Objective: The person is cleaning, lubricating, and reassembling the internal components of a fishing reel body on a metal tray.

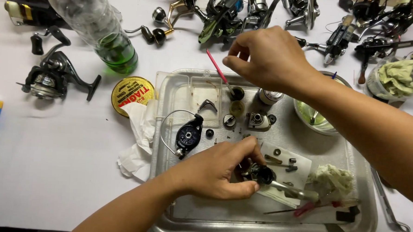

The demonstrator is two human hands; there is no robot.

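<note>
Tray (369, 220) rim rings left hand (215, 170), reel body (259, 173).

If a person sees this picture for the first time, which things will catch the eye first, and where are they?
In the middle, the left hand holds a dark metal reel body over a shallow silver metal tray strewn with small parts. Above it, the right hand dips a thin pink brush into a small dark pot. A clear plastic bottle with green liquid stands at top left.
</note>
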